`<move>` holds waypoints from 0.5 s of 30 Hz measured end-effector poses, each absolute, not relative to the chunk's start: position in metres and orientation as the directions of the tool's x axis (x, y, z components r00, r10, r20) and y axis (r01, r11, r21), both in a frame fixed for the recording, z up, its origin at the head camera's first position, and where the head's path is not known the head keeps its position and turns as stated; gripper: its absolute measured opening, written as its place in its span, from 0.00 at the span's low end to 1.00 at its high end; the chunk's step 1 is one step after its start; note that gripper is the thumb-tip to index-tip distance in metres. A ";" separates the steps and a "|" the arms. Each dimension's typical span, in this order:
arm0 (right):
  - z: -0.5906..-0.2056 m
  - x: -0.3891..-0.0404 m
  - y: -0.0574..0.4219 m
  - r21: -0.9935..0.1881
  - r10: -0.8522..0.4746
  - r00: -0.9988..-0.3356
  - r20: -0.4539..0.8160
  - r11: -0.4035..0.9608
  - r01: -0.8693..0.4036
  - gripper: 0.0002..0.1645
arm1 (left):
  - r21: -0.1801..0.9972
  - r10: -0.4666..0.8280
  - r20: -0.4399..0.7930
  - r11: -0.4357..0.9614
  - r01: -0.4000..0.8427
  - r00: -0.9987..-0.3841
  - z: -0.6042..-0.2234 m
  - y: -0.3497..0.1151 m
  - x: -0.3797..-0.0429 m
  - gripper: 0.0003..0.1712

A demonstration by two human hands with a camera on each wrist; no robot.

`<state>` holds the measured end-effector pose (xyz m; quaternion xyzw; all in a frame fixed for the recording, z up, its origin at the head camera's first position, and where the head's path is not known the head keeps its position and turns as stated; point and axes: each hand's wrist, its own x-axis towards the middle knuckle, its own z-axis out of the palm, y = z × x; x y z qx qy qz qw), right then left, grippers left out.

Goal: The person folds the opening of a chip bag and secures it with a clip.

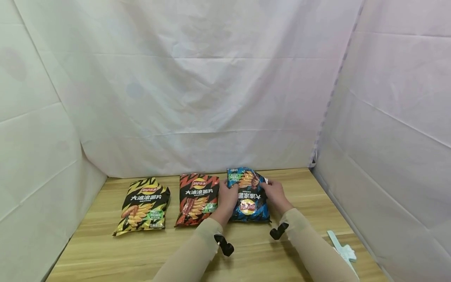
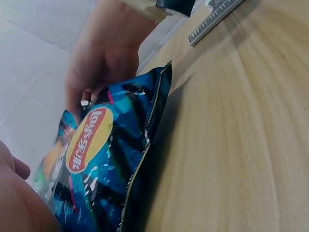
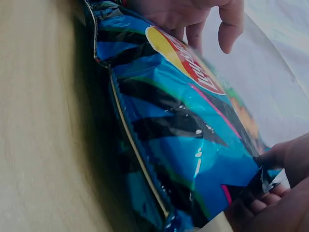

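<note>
A blue chip bag lies upside down at the right of a row, its logo toward the near side. My right hand pinches its right edge between thumb and fingers; the crumpled edge shows in the right wrist view, in the grip of that hand. Along the bag's left side is my left hand, its thumb standing off the bag and its fingers partly hidden. The left wrist view shows the blue bag with its near seam slightly above the wooden table.
A red chip bag lies just left of my left hand, and a yellow chip bag farther left, both upright to me. A pale blue plastic piece lies at the right front. White cloth walls enclose the table.
</note>
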<state>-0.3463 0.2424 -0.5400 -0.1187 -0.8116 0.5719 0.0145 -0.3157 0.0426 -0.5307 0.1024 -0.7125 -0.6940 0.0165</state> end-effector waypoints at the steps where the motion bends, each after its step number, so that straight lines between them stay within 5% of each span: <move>1: -0.539 -0.346 0.242 -0.938 0.205 -0.972 -0.111 0.303 0.171 0.22 | 0.993 -0.165 -0.119 0.004 -0.122 -0.979 -0.531 0.042 -0.317 0.40; 9: -0.534 -0.343 0.245 -0.960 0.157 -0.982 -0.104 0.242 0.140 0.33 | 0.993 -0.131 -0.117 -0.005 -0.117 -0.984 -0.537 0.039 -0.322 0.42; 15: -0.532 -0.340 0.245 -0.970 0.164 -0.985 -0.056 0.226 0.093 0.30 | 0.997 -0.042 -0.065 -0.052 -0.063 -0.997 -0.538 0.034 -0.325 0.36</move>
